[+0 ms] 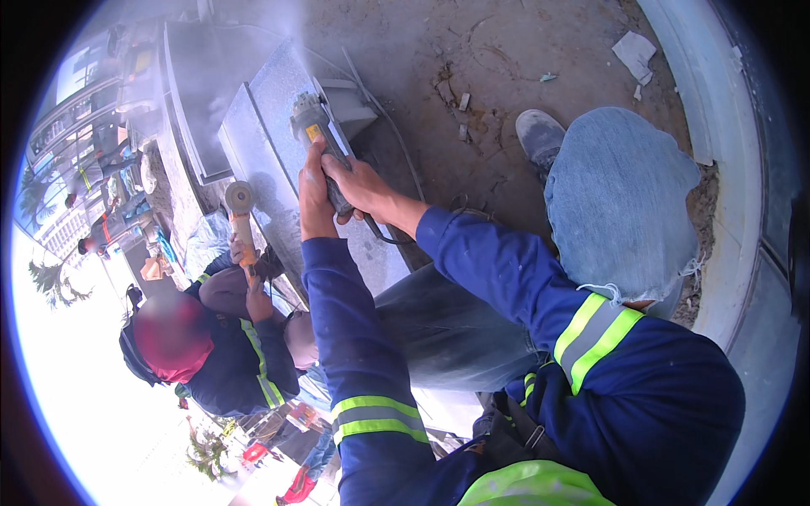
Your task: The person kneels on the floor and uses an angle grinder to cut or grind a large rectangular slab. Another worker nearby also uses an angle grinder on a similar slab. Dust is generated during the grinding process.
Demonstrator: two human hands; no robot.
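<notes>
An angle grinder with a dark body and grey head is held in both my hands. My left hand closes around it just behind the head, thumb along its side. My right hand wraps the body further back, where a black cord trails off. The grinder's head is over a speckled grey stone slab, near its right edge; its disc is hidden from view. Pale dust rises beyond the slab's far end.
At left, a co-worker holds another grinder beside the slabs. A grey cable crosses the dirt floor, where rubble and a white scrap lie. My bent knee is at right, near a pale curb.
</notes>
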